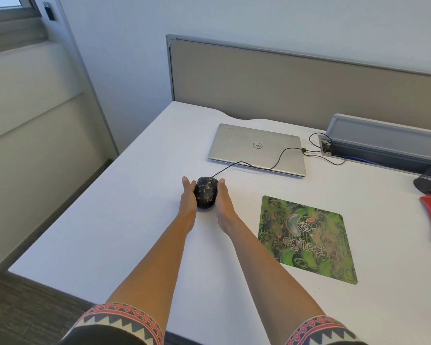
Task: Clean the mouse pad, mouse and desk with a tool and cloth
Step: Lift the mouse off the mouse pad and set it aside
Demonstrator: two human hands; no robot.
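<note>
Mouse point(205, 192) flanked by left hand point(188, 199) and right hand point(223, 204), fingers point(187, 184) straight and together against its sides; a level lift should spare its cable point(224, 169).

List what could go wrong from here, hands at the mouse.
1. The cable from the mouse lies across the closed laptop; lifting the mouse could drag it over the lid or tug its plug.
2. The left hand and right hand only flank the mouse with straight fingers, a loose grip, so it may slip.
</note>
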